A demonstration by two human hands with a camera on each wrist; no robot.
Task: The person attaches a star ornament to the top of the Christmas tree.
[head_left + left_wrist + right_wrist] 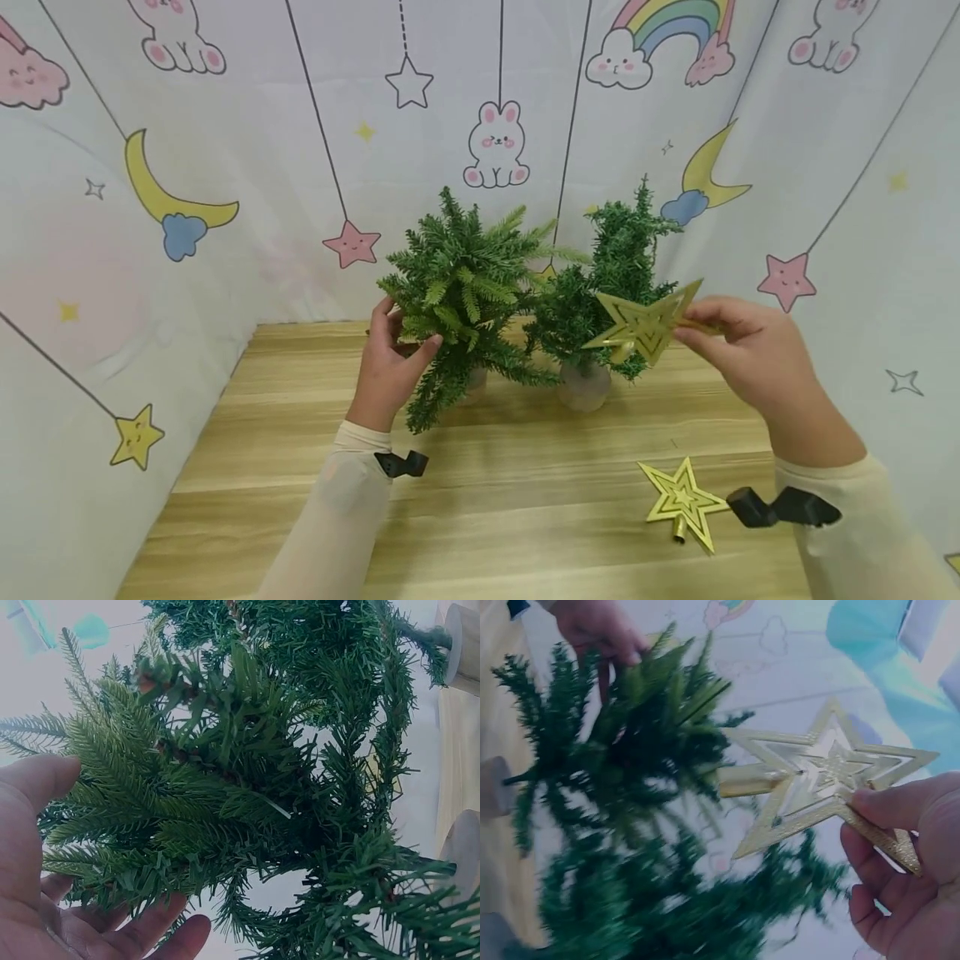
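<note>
My right hand pinches a gold star tree topper by one point; in the right wrist view its hollow socket points left, toward the trees. At the left small artificial Christmas tree, my left hand reaches among the outer branches, thumb in front and fingers beyond. The left wrist view shows those fingers spread loosely along the needles. Beside it stands a second small artificial tree on a round wooden base, partly behind the held star.
A second gold star topper lies flat on the wood-grain table, near the right forearm. Behind the trees hangs a white cloth printed with rabbits, moons and stars. Cloth also closes off both sides.
</note>
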